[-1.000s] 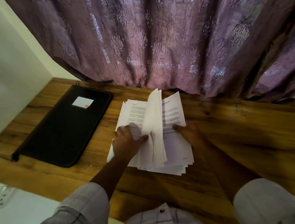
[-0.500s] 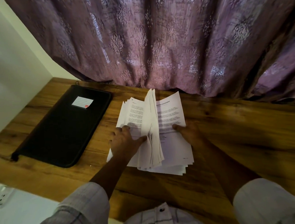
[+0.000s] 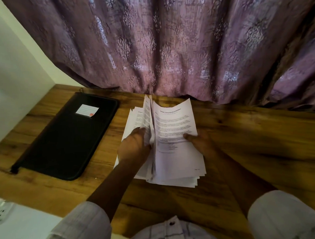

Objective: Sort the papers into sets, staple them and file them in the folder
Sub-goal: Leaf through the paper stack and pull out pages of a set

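On the wooden desk [image 3: 247,133] lies the papers stack [image 3: 176,160]. The left hand [image 3: 134,147] grips some upturned sheets. The right hand [image 3: 201,142] has its thumb on the top page, its other fingers hidden. A closed black folder [image 3: 67,141] lies left, and a purple curtain [image 3: 168,46] hangs behind.

Mauve curtain [image 3: 168,46], damask-patterned, hung in heavy folds across back; hem laid on far edge of desk. Desk top [image 3: 259,143] made of warm brown wood, grain and knots shown. White wall [image 3: 15,67] set at left, met by desk. White socket plate [image 3: 0,213] seen low at left. Dim light; sheen caught on curtain folds.
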